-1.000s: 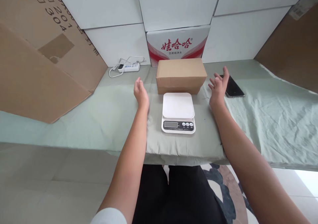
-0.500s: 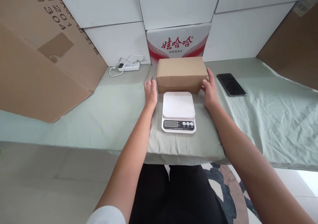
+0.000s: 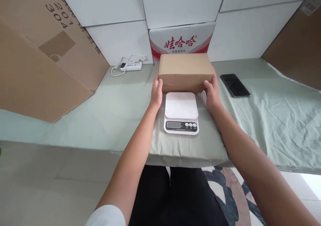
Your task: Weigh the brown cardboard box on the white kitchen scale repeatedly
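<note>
The brown box [image 3: 185,71] is between the two hands. The left hand [image 3: 156,91], partly curved, grips its left end; the right hand [image 3: 212,91], equally half-curved, grips the other end. The white scale [image 3: 181,113] lies between the wrists.

A plain brown cardboard box [image 3: 185,65], oblong and closed on top, spans crosswise between the left hand [image 3: 156,91] and right hand [image 3: 212,89], which grip its ends. Whether its underside touches the surface [image 3: 120,114] or sits just above is hard to tell.
</note>
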The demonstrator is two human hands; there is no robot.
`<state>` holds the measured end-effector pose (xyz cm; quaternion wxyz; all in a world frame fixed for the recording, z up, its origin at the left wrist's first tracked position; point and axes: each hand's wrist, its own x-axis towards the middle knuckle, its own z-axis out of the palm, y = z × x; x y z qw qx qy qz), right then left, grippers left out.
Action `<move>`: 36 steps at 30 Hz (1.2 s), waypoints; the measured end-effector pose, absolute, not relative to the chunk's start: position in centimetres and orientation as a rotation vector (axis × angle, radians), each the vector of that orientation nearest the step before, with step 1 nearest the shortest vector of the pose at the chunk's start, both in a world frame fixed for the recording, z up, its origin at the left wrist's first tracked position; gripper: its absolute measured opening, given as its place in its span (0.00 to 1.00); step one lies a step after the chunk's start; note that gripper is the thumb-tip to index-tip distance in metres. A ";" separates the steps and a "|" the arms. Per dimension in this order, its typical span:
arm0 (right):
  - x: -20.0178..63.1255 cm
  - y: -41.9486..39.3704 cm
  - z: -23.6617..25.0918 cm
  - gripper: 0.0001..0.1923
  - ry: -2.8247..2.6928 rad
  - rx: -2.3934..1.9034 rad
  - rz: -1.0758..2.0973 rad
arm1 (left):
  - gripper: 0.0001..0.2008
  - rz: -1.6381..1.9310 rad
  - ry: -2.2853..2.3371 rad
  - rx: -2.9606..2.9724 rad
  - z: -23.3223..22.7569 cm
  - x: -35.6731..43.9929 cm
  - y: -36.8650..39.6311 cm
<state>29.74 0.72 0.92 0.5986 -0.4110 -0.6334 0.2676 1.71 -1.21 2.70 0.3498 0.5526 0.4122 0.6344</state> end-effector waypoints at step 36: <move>31.4 -11.6 1.9 0.46 -1.565 -1.008 0.358 | 0.44 1.634 1.060 1.431 3.8 2.2 -15.1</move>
